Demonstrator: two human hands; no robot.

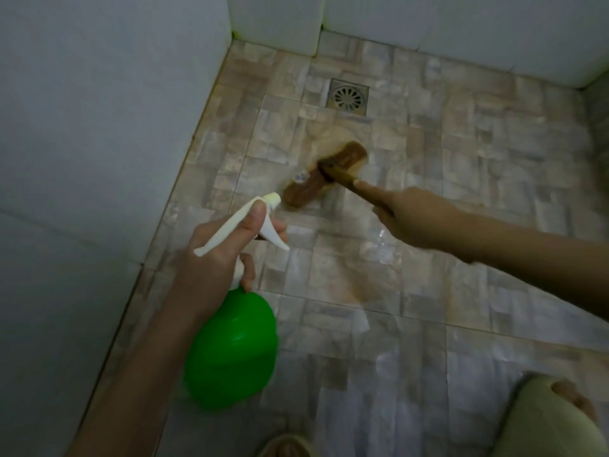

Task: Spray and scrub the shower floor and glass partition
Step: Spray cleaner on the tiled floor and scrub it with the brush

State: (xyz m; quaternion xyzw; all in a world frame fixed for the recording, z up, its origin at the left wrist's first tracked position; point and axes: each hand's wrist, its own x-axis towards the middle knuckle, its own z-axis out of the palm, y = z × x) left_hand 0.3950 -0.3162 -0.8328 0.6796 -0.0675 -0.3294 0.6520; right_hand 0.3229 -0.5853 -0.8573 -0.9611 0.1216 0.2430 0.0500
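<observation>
Fingers of the left hand (214,255) curl round the white neck and trigger of a green spray bottle (230,351), its nozzle aimed forward. Beside it, the right hand (412,219) grips the handle of a brush (329,173), forefinger laid along it. The brown brush head lies on the floor (461,192) just beyond both hands. Past it sits a square metal drain (347,97). Mottled beige tiles shine wet near the right hand. Pale walls (99,127) close the left and far sides.

The left hand (214,255) and right hand (412,219) are bare, as are both forearms. One foot wears a pale yellowish slipper (540,420), toes (573,399) showing.
</observation>
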